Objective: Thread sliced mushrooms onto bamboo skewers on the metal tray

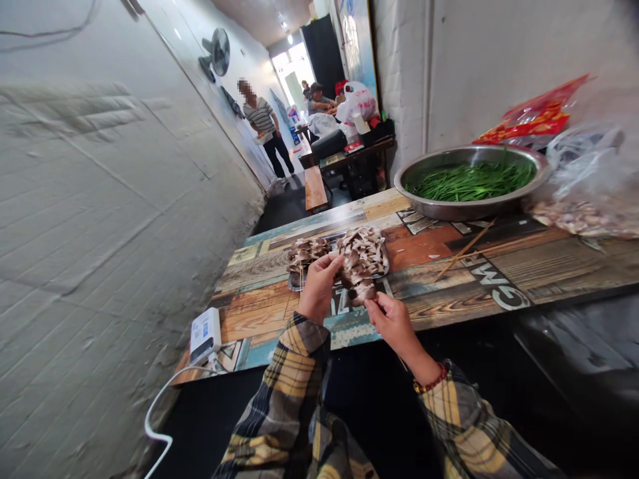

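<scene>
Over the near edge of the table I hold a mushroom skewer [357,274], a row of brown and white oyster mushroom pieces, between both hands. My left hand [319,287] pinches its upper left side. My right hand [392,324] grips the lower end with thumb and fingers closed; a thin bit of stick shows below that wrist. Just beyond lie loose mushroom pieces [367,243] in a metal tray [387,263]. To their left, more mushrooms [308,250] sit on another tray, partly behind my left hand, with thin sticks beside them.
A steel bowl [464,211] of long green stalks [464,183] stands at the right. Beside it are plastic bags [594,179], and bamboo sticks [464,251] lie in front. A white power bank [204,336] with a cable rests at the left corner. People [262,123] are in the background.
</scene>
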Tool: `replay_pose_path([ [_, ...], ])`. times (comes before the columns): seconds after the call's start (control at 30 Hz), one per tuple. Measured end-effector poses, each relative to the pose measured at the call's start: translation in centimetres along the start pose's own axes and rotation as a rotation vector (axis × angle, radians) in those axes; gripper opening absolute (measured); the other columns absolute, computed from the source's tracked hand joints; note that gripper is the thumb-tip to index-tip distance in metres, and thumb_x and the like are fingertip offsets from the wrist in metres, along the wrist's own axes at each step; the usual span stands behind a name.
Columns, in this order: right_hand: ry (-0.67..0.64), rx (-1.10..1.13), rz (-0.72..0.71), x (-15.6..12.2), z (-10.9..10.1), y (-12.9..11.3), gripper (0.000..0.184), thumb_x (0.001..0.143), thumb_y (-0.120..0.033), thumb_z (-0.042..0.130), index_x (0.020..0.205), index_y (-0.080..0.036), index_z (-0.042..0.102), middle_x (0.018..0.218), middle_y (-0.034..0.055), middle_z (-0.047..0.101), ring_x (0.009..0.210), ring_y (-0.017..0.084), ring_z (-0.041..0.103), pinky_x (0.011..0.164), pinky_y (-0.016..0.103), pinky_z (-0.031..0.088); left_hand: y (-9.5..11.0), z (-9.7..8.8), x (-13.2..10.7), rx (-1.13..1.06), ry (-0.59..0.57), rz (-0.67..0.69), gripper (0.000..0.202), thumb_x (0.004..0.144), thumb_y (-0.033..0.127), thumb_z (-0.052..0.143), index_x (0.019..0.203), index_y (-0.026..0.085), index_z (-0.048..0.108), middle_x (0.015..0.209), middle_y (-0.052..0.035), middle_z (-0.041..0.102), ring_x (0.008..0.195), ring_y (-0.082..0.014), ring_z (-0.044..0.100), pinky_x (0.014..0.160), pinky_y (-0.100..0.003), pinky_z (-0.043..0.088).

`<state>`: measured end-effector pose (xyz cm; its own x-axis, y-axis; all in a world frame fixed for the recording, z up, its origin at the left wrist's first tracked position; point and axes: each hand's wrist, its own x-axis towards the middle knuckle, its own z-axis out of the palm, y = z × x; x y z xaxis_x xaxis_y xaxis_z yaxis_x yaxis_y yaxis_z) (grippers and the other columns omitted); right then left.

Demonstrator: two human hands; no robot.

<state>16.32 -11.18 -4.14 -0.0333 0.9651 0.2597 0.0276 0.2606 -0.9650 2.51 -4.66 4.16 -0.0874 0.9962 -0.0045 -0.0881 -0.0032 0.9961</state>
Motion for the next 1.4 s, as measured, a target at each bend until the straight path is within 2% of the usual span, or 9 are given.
replay_pose_path([
  [0.23,-0.035,0.017,0.063,0.1,0.4,0.3,0.033,0.088,-0.043,0.049,0.064,-0.020,0.052,0.049,-0.0038,0.053,0.038,0.009,0.047,0.040,0.022,0.035,-0.4,-1.7,0.4,0.034,-0.015,0.003,0.023,0.058,0.031,0.079,0.060,0.013,0.065,0.055,0.0020,0.053,0.050,-0.0054,0.041,0.048,-0.019,0.030],
  [0.43,-0.032,0.041,0.129,0.5,1.4,0.2,0.031,0.086,-0.044,0.051,0.069,-0.019,0.059,0.053,-0.0008,0.061,0.040,0.011,0.054,0.040,0.021,0.039,-0.8,-1.9,0.1,0.014,0.006,0.031,0.019,0.058,0.028,0.078,0.060,0.013,0.067,0.055,0.0014,0.055,0.051,-0.0063,0.043,0.050,-0.020,0.032],
  [0.6,-0.015,0.096,0.171,1.5,2.2,-0.7,0.034,0.085,-0.046,0.052,0.066,-0.018,0.057,0.055,0.0011,0.062,0.042,0.012,0.057,0.042,0.021,0.042,0.0,-1.9,-0.1,0.028,0.008,0.069,0.017,0.059,0.027,0.077,0.058,0.013,0.066,0.054,0.0017,0.055,0.050,-0.0056,0.042,0.050,-0.020,0.030],
  [0.8,0.005,0.140,0.148,2.5,3.0,-1.3,0.036,0.084,-0.049,0.053,0.065,-0.018,0.056,0.053,0.0005,0.061,0.039,0.011,0.052,0.041,0.021,0.038,0.7,-2.0,0.2,0.020,-0.001,0.079,0.019,0.058,0.028,0.077,0.058,0.014,0.064,0.053,0.0017,0.055,0.049,-0.0064,0.042,0.050,-0.021,0.031],
  [1.0,0.000,0.081,0.046,2.9,2.5,-0.9,0.038,0.087,-0.045,0.050,0.059,-0.019,0.052,0.049,-0.0019,0.052,0.041,0.009,0.043,0.041,0.020,0.031,0.5,-2.1,0.5,-0.011,-0.009,0.062,0.022,0.059,0.030,0.078,0.059,0.013,0.064,0.053,0.0024,0.053,0.050,-0.0059,0.043,0.050,-0.020,0.033],
  [1.07,-0.016,0.103,0.056,2.7,2.3,-0.7,0.039,0.087,-0.045,0.050,0.059,-0.019,0.051,0.048,-0.0028,0.050,0.040,0.009,0.042,0.040,0.020,0.030,0.4,-2.2,0.3,-0.035,-0.038,0.053,0.023,0.062,0.034,0.077,0.066,0.013,0.067,0.058,0.0014,0.056,0.053,-0.0063,0.046,0.051,-0.019,0.036],
  [1.2,0.009,0.216,0.153,2.4,2.1,-0.4,0.037,0.085,-0.049,0.052,0.063,-0.019,0.051,0.048,-0.0049,0.048,0.035,0.007,0.037,0.036,0.020,0.026,-0.4,-2.1,-1.0,-0.085,-0.073,0.002,0.035,0.067,0.040,0.074,0.092,0.016,0.068,0.080,-0.0028,0.065,0.066,-0.0105,0.057,0.060,-0.021,0.045],
  [1.4,0.028,0.305,0.219,2.2,2.3,0.6,0.032,0.083,-0.046,0.055,0.067,-0.018,0.052,0.050,-0.0051,0.051,0.033,0.006,0.043,0.033,0.018,0.027,-3.1,-0.8,-3.4,-0.167,-0.147,0.005,0.052,0.061,0.022,0.081,0.109,0.017,0.060,0.100,-0.0083,0.068,0.086,-0.0168,0.064,0.076,-0.028,0.049],
])
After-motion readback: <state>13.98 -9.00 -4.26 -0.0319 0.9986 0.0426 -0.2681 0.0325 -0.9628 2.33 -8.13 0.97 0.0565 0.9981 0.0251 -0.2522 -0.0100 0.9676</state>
